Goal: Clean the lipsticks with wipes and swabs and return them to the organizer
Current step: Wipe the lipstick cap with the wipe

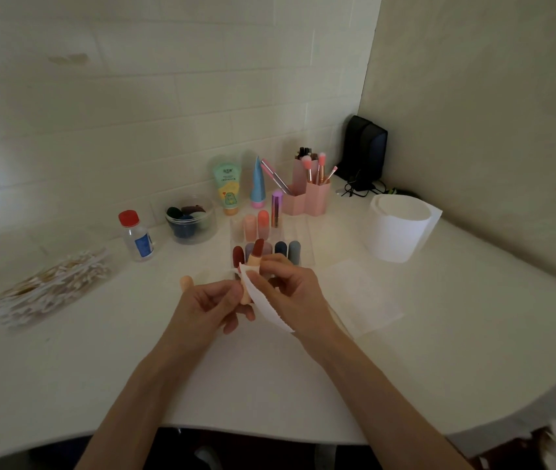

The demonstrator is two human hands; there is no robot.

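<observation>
My left hand [213, 305] grips the peach base of an open lipstick [255, 254], whose dark red bullet points up and away. My right hand [285, 283] pinches a white wipe [266, 307] against the lipstick's tube. The peach cap [186, 283] stands on the table just left of my left hand. Behind the hands is a clear organizer [305, 244] with several capped lipsticks in two rows.
A pile of cotton swabs [49, 286] lies at the left, next to a red-capped bottle [136, 236] and a clear tub of sponges [190, 220]. A wipe roll [398, 227] and a flat wipe [361, 296] sit at the right. A pink brush holder [308, 195] stands behind.
</observation>
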